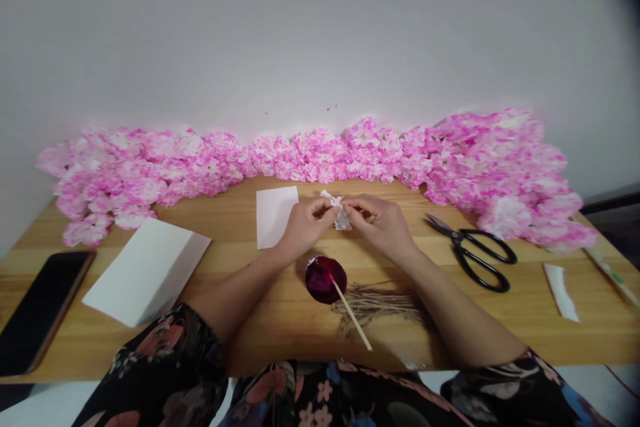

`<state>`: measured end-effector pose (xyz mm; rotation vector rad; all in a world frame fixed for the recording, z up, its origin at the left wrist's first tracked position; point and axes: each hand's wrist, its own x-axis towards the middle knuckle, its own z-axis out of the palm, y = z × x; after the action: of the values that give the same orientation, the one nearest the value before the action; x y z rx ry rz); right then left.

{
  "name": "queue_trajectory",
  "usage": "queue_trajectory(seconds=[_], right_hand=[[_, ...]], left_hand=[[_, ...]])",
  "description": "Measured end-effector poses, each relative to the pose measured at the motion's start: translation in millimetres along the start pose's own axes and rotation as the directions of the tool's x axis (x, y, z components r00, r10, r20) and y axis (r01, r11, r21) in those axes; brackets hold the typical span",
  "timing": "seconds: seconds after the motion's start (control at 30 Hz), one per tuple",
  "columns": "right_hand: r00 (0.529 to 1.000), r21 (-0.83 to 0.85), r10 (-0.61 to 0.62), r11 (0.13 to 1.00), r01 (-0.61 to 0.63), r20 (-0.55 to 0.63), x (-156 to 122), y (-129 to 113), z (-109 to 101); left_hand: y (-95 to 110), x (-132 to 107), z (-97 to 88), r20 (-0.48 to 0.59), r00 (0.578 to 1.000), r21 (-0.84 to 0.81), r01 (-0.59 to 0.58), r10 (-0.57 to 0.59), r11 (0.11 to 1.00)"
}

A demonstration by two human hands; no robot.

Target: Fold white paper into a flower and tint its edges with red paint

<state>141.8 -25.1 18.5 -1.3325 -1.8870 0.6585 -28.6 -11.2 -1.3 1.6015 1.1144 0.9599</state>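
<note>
Left hand [305, 223] and right hand [383, 221] both pinch a small folded tissue paper [341, 215] just above the surface [525, 320]; light, soft, tear-prone, probably best held gently at its pleated middle.

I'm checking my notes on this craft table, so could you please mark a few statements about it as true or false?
1. The left hand and the right hand both pinch a small white paper piece. True.
2. The scissors lie to the left of the hands. False: they lie to the right, with their blades closed.
3. One end of the stick rests in the dark red dish. True.
4. The phone lies on top of the white paper stack. False: it lies beside the stack, at the left end of the table.
5. The pink paper flowers line the table's back edge. True.
</note>
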Motion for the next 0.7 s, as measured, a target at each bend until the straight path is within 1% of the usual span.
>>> queue_trajectory(seconds=[0.2,0.37,0.5,0.6,0.7], right_hand=[[0.999,0.04,0.039,0.998,-0.039,-0.018,1.0,1.9,0.1],[0.992,0.098,0.124,0.988,-0.12,-0.039,2.8,4.7,-0.7],[0.981,0.162,0.191,0.97,-0.183,-0.036,4.9,6.3,-2.0],[0.986,0.096,0.165,0.982,-0.161,-0.026,4.6,3.3,-2.1],[0.998,-0.068,0.054,0.996,-0.055,-0.024,1.5,-0.1,-0.4]], left_hand=[[-2.9,1.3,0.2,0.023,1.0,-0.033,0.012,-0.011,0.999],[-2.2,2.4,0.4,0.011,0.997,-0.103,0.074,-0.073,0.992],[-1.8,3.8,0.3,0.017,0.989,-0.177,0.146,-0.145,0.973],[-1.3,3.4,0.4,0.024,0.989,-0.18,0.148,-0.146,0.973],[-0.7,1.5,0.4,0.038,0.996,-0.103,0.084,-0.081,0.991]])
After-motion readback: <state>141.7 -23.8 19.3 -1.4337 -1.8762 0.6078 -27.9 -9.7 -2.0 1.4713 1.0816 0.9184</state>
